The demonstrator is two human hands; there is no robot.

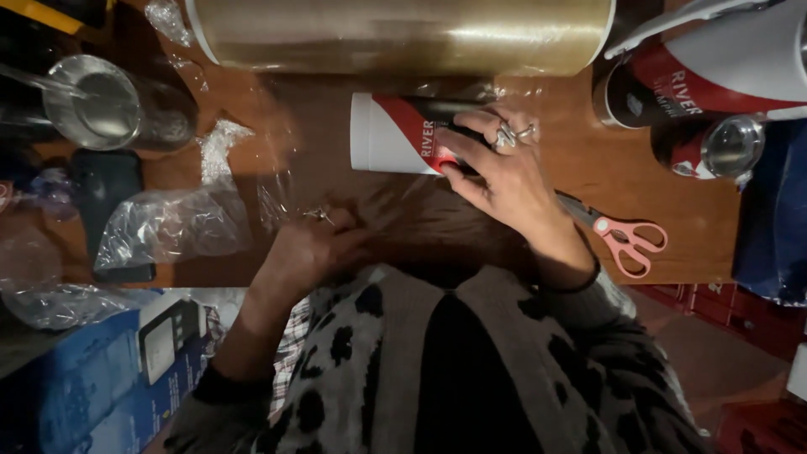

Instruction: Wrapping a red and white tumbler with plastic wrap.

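Observation:
A white, red and black tumbler lies on its side on the brown wooden table, under a stretched sheet of clear film. The film comes off a big roll of wrap lying just beyond the tumbler. My right hand, with rings on it, grips the tumbler's dark right end. My left hand is closed in a fist on the film's near edge, just in front of the tumbler.
Pink-handled scissors lie right of my right wrist. Two similar tumblers stand at the top right. A steel cup, a black phone, crumpled plastic and a blue box fill the left side.

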